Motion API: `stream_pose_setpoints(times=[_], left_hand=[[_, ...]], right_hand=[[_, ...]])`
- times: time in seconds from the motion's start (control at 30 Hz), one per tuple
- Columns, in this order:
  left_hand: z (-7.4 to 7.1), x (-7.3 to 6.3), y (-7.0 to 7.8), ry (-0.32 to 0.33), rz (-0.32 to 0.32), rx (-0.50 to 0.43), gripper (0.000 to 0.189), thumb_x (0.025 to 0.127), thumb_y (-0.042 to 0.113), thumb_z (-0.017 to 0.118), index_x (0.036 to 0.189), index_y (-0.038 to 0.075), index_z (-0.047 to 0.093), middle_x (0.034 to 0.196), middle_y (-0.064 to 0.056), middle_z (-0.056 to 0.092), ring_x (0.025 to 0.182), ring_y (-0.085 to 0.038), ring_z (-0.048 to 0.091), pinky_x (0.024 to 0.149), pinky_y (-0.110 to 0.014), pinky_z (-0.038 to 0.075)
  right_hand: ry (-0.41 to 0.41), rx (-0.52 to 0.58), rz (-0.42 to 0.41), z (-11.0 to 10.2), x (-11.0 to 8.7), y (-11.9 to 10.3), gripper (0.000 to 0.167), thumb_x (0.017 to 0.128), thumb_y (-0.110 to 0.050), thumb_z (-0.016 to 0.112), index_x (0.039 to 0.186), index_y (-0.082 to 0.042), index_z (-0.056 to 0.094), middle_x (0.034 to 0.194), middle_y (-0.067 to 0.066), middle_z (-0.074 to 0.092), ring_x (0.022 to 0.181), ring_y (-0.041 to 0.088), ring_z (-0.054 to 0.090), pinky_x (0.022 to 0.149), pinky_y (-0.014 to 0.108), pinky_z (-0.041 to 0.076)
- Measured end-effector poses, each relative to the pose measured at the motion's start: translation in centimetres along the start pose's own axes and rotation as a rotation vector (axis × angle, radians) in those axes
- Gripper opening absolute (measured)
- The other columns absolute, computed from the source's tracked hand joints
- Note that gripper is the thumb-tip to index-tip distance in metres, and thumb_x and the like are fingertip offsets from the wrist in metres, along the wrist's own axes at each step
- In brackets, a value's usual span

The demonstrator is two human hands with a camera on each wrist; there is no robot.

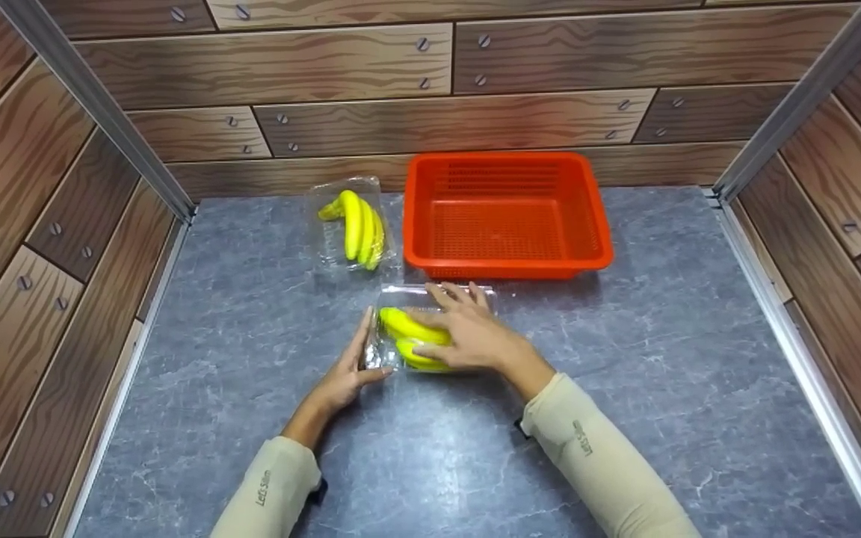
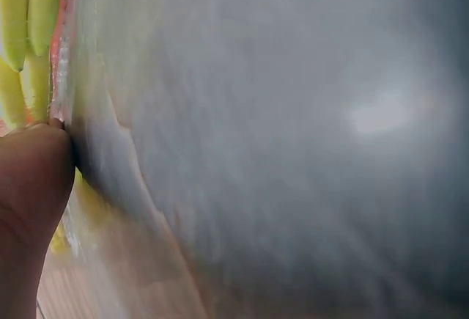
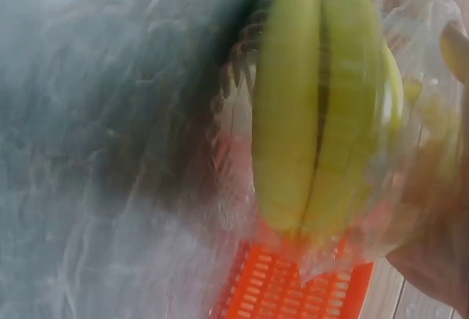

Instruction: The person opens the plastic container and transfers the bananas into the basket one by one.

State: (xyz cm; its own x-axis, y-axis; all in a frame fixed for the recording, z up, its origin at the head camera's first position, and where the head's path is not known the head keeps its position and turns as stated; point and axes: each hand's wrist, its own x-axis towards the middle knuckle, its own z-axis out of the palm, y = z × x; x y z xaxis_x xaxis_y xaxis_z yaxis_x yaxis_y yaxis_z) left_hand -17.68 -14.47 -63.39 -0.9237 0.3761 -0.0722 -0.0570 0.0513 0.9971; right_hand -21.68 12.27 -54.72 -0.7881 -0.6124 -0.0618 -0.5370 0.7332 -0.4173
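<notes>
In front of the person lies a clear plastic box [image 1: 380, 355] with a bunch of bananas [image 1: 404, 326] in it. My left hand [image 1: 344, 371] touches the box's left end, its fingers stretched along the side and its thumb pointing across the near corner. In the left wrist view the thumb [image 2: 33, 165] meets the plastic edge. Over the box's right half, my right hand [image 1: 471, 332] is spread above the bananas, with fingertips at the far edge. Bananas [image 3: 289, 114] show through plastic in the right wrist view. The right palm hides part of the bunch.
A red plastic basket [image 1: 507, 267] stands behind the box, near the back wall. To its left, another clear plastic container [image 1: 326, 243] holds a second bunch of bananas [image 1: 356, 224]. Wood-patterned walls [image 1: 356, 63] enclose the grey marbled tabletop [image 1: 662, 373].
</notes>
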Motion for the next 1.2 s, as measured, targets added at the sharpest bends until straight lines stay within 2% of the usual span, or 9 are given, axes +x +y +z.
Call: stream_pose_setpoints(times=[0.17,0.47,0.73,0.83,0.93,1.2], left_hand=[[0.19,0.02,-0.13,0.005,0.011,-0.034,0.113,0.091,-0.001,0.072,0.173,0.016,-0.004,0.182,-0.015,-0.007,0.17,-0.036,-0.006,0.138,-0.052,-0.002],[0.16,0.03,0.13,0.004,0.013,-0.01,0.115,0.09,0.002,0.073,0.173,0.015,-0.005,0.182,-0.016,-0.009,0.169,-0.038,-0.006,0.138,-0.056,-0.002],[0.23,0.06,0.21,0.027,0.016,0.08,0.115,0.092,0.006,0.076,0.173,0.017,-0.004,0.182,-0.015,-0.003,0.17,-0.036,-0.001,0.138,-0.054,0.0],[0.34,0.13,0.23,0.029,0.013,0.082,0.115,0.093,0.008,0.077,0.173,0.018,-0.005,0.182,-0.017,-0.001,0.17,-0.037,0.0,0.138,-0.054,0.001],[0.4,0.15,0.27,0.033,0.01,0.07,0.116,0.092,0.007,0.078,0.173,0.017,-0.004,0.182,-0.017,0.003,0.17,-0.035,0.002,0.139,-0.053,0.001],[0.55,0.1,0.13,0.043,0.015,0.048,0.115,0.089,0.004,0.077,0.173,0.013,-0.002,0.182,-0.019,0.0,0.169,-0.039,0.0,0.138,-0.055,0.0]], right_hand=[[0.0,-0.035,-0.024,0.09,-0.19,0.03,0.071,0.099,-0.071,0.057,0.16,-0.037,0.048,0.18,0.012,0.019,0.165,0.045,0.023,0.132,0.074,0.006],[-0.013,-0.032,-0.004,0.03,-0.2,-0.07,0.075,0.096,-0.073,0.06,0.161,-0.038,0.046,0.181,0.011,0.015,0.166,0.043,0.02,0.133,0.073,0.005],[-0.027,-0.045,0.002,-0.07,-0.09,-0.12,0.077,0.095,-0.075,0.06,0.162,-0.039,0.044,0.181,0.01,0.014,0.167,0.043,0.019,0.133,0.072,0.005],[-0.022,-0.047,0.002,-0.05,-0.15,-0.12,0.078,0.095,-0.074,0.062,0.162,-0.039,0.044,0.181,0.009,0.013,0.167,0.043,0.017,0.133,0.073,0.005],[-0.021,-0.059,0.003,0.11,-0.28,-0.18,0.08,0.094,-0.073,0.063,0.164,-0.039,0.041,0.182,0.01,0.011,0.168,0.044,0.014,0.133,0.073,0.003],[-0.01,-0.111,-0.02,0.38,-0.59,0.02,0.087,0.094,-0.075,0.062,0.168,-0.038,0.032,0.182,0.014,0.003,0.169,0.046,0.003,0.133,0.073,-0.002]])
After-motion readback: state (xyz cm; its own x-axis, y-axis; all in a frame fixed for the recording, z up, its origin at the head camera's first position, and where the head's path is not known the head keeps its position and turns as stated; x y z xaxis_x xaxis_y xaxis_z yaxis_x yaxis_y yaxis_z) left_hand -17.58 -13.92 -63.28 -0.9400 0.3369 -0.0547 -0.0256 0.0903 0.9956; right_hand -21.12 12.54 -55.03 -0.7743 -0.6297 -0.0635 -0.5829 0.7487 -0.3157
